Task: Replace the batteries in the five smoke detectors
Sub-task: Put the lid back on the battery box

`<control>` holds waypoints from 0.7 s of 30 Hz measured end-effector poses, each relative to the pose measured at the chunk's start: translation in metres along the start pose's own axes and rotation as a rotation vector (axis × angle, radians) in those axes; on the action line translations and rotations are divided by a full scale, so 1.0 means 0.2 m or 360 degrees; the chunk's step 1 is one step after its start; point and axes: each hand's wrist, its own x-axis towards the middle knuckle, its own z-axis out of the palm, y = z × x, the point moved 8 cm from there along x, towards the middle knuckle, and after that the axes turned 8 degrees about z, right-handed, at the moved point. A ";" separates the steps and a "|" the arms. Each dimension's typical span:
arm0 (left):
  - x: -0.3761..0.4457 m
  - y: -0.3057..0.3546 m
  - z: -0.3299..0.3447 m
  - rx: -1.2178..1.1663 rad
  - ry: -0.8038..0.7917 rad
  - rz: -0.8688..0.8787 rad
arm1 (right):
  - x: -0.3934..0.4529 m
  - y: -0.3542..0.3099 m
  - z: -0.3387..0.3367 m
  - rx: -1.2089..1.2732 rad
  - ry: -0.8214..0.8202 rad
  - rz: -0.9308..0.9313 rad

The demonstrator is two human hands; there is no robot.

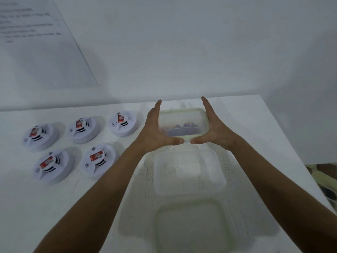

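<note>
Several white round smoke detectors with red labels lie in two rows on the left of the white table (109, 189), among them one at the back left (37, 136), one at the back right (124, 123) and one at the front right (98, 159). A translucent lidded container (183, 123) with dark items inside sits at the back of the table. My left hand (155, 130) lies along its left side and my right hand (211, 128) along its right side. The fingers of both hands are straight, and both thumbs stretch along its near edge.
Two more translucent plastic containers stand nearer to me, one in the middle (189, 172) and one at the front (191, 225). A printed sheet (36, 42) hangs on the white wall at the upper left. The table's right edge (299, 161) runs diagonally, with blurred objects below it.
</note>
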 end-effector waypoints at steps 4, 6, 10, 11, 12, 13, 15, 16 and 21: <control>-0.01 -0.04 0.00 -0.0336 0.0111 -0.0046 | 0.01 0.02 0.02 0.0215 -0.0014 0.0021; -0.01 -0.05 0.00 -0.0456 0.0191 -0.0060 | 0.01 0.03 0.04 0.0342 -0.0052 0.0030; -0.01 -0.06 0.00 -0.0394 0.0190 -0.0051 | 0.03 0.05 0.05 0.0273 -0.0105 0.0061; 0.00 -0.05 0.00 -0.0319 0.0143 -0.0036 | 0.03 0.04 0.04 0.0202 -0.0105 0.0069; 0.00 -0.04 -0.01 -0.0238 0.0095 -0.0020 | 0.03 0.04 0.04 0.0134 -0.0096 0.0079; 0.00 -0.02 -0.01 -0.0153 0.0049 -0.0009 | 0.02 0.03 0.03 0.0070 -0.0089 0.0076; -0.01 0.02 -0.02 0.0004 -0.0011 -0.0004 | -0.01 -0.01 0.03 -0.0025 -0.0091 0.0075; -0.03 0.05 -0.03 0.0082 -0.0009 -0.0001 | -0.04 -0.02 0.03 -0.0049 -0.0096 0.0078; -0.34 0.24 -0.08 0.0334 0.0209 0.0209 | -0.31 -0.10 -0.03 -0.0223 0.0131 0.0023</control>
